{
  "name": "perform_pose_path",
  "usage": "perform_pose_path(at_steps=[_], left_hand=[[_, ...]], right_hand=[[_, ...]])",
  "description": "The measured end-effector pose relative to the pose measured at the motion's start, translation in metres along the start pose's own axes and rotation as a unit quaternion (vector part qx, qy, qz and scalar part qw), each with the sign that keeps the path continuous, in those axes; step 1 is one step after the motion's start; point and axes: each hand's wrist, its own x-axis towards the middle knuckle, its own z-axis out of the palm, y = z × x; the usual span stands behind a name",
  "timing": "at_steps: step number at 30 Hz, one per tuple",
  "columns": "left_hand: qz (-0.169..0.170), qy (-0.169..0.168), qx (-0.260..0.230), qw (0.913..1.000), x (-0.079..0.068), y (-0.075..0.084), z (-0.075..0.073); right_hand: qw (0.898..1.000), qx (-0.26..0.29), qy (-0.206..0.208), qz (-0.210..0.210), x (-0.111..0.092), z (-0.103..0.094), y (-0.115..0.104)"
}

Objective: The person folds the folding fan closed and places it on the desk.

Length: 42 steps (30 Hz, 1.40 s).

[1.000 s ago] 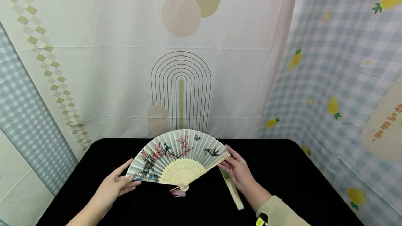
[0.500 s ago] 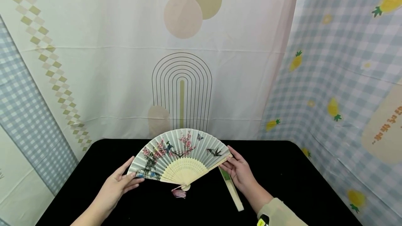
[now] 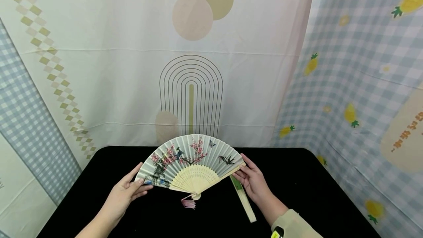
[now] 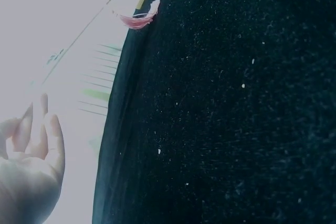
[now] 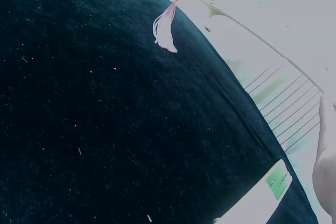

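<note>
A folding fan (image 3: 195,157), spread wide, is held up over the black table between both hands. Its pale pleats carry pink blossoms, birds and a butterfly above cream ribs. My left hand (image 3: 120,197) pinches its left end between thumb and fingers. At the opposite end, my right hand (image 3: 252,181) grips the outer rib near the tip. From the pivot hangs a pink tassel (image 3: 188,204), which also shows in the left wrist view as a pink tuft (image 4: 139,20). In the right wrist view the tassel (image 5: 165,29) dangles over the dark cloth.
A long, narrow cream box with a green patch (image 3: 244,201) lies on the black table (image 3: 158,219), partly behind my right hand. A white patterned curtain (image 3: 125,83) hangs behind the table, and a blue checked one (image 3: 340,65) closes off the right side.
Over the last second both hands and the fan have shifted slightly right in the head view, and the fan's left end has risen a little. The grip looks the same.
</note>
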Motion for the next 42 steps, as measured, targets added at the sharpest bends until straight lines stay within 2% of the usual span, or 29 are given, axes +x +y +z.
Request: perform_pose_path(at_steps=[12, 21, 28, 36, 42], left_hand=[[-0.002, 0.003, 0.003, 1.0, 0.002, 0.001, 0.001], [0.011, 0.035, 0.008, 0.9993, 0.004, 0.002, 0.007], [0.012, 0.044, 0.006, 0.9989, 0.005, 0.002, 0.009], [-0.002, 0.048, -0.001, 0.9988, 0.008, 0.001, 0.011], [0.01, 0.075, -0.004, 0.9971, 0.011, 0.0, 0.015]], right_hand=[[1.0, -0.006, 0.003, 0.016, -0.001, -0.001, -0.002], [1.0, -0.005, 0.004, 0.024, -0.001, 0.0, -0.001], [1.0, 0.0, 0.001, 0.031, 0.0, -0.002, 0.0], [0.999, -0.001, -0.003, 0.037, 0.0, -0.002, -0.001], [0.999, 0.0, -0.004, 0.044, -0.001, -0.002, 0.0]])
